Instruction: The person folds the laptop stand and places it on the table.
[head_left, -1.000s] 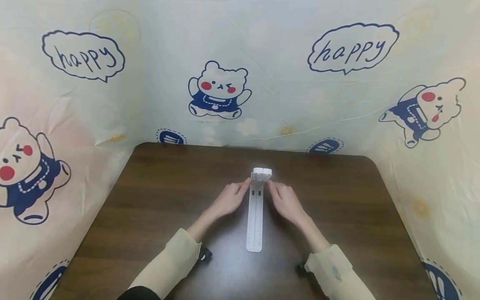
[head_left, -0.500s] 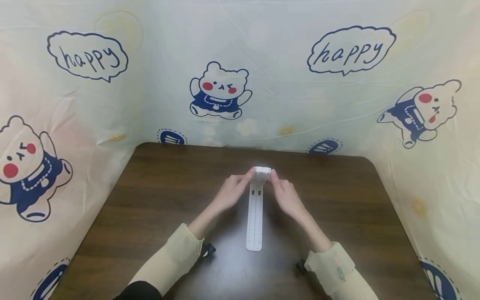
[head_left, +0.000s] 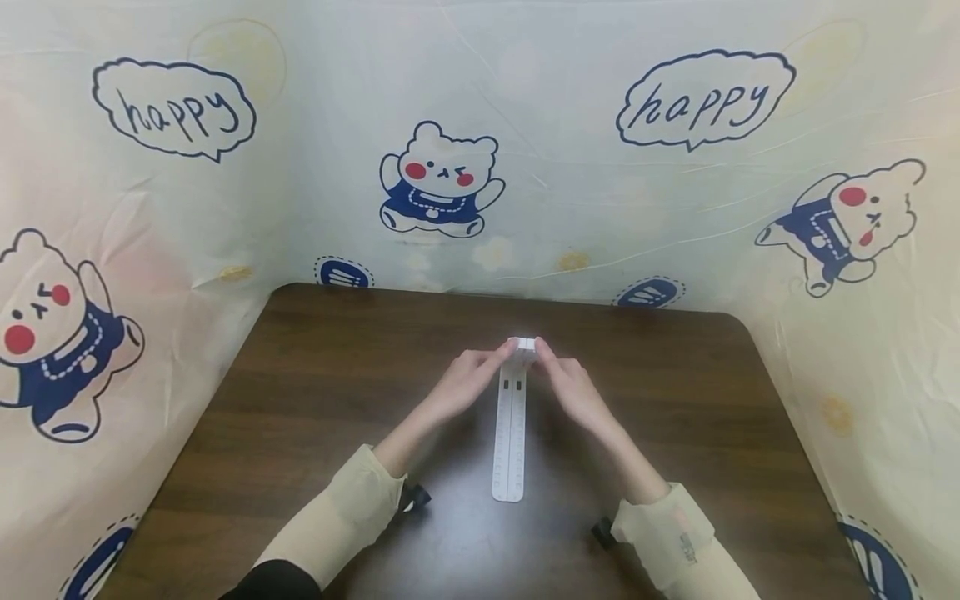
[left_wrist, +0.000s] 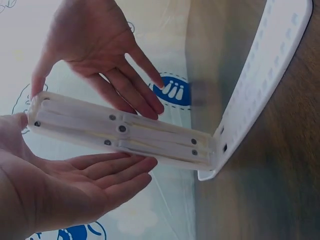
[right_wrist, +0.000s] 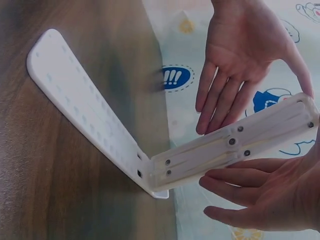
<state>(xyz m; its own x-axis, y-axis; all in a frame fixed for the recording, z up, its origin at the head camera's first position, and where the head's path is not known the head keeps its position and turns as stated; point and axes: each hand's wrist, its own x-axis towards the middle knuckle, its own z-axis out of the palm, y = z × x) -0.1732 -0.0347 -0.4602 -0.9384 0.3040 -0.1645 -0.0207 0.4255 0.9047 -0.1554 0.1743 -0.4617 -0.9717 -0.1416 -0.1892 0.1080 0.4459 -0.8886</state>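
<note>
A white plastic folding stand [head_left: 509,446] lies with its long slotted arm flat on the table. Its other arm rises from a hinge at the far end. Both wrist views show the raised arm's screwed face, in the left one as a white panel [left_wrist: 160,137]. My left hand [head_left: 461,385] is at the panel's left side, thumb on the top corner and fingers straight along the edge. My right hand [head_left: 576,392] mirrors it on the right, thumb at the other top corner [right_wrist: 306,100] and fingers extended. The head view hides most of the fingers.
A dark wooden table [head_left: 337,350] carries the stand near its far middle. Printed cloth [head_left: 570,183] with bears and "happy" bubbles encloses the back and sides. A black wrist device [head_left: 415,498] shows below the left cuff, another [head_left: 602,533] by the right.
Both thumbs have moved up from beside the raised arm to its top corners. The raised arm's top looks narrower between them. The flat arm has stayed in place.
</note>
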